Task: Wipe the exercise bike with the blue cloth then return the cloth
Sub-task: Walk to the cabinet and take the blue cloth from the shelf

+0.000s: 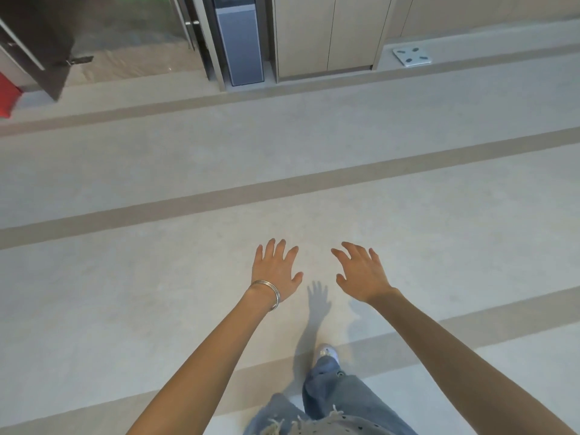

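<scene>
- Blue cloth and exercise bike: neither in view.
- Left hand [276,269] and right hand [361,271]: fingers spread, empty, above pale striped floor [188,171].
- Best locate the cloth first.

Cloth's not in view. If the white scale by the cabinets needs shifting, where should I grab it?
Probably its near edge, from the open floor side. The scale lies flat and thin, wall behind, cabinet on its left, so fingers would slip under the front rim. The left hand and right hand are both empty.
</scene>
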`<state>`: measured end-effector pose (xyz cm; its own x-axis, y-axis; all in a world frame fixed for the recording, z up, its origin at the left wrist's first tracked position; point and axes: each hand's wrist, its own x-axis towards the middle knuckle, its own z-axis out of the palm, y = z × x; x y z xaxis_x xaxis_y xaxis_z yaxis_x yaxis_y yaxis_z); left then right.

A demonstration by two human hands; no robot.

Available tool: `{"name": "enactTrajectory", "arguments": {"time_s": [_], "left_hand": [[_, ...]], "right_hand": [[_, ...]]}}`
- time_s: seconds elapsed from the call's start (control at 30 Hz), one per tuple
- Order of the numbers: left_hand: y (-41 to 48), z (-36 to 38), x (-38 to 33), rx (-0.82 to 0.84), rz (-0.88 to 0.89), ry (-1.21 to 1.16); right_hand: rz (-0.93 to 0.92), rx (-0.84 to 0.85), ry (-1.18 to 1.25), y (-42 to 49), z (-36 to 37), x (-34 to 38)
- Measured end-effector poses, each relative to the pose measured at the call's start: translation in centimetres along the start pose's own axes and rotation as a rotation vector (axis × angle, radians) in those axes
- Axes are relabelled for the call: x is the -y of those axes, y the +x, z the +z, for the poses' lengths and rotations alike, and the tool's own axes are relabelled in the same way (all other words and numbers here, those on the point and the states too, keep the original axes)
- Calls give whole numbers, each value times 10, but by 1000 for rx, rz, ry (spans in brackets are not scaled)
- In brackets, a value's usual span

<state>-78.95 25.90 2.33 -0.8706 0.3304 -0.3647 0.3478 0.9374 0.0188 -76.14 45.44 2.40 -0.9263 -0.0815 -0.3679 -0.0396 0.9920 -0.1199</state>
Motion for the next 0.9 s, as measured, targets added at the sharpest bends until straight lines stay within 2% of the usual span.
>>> {"name": "enactTrajectory", "arguments": {"time_s": [0.23,0.47,0.63,0.9], "left_hand": [[70,-27,-9,-33,-27,-28],[161,-50,7,32,-21,-13],[254,-98,33,-48,7,-2],[385,-170,68,-82,98,36]], "right_hand": [[-41,6,-15,65,-28,-40],[-22,-43,33,141,-45,-71],[28,-76,43,225,-93,-89],[76,-125,61,350,-164,-102]]}}
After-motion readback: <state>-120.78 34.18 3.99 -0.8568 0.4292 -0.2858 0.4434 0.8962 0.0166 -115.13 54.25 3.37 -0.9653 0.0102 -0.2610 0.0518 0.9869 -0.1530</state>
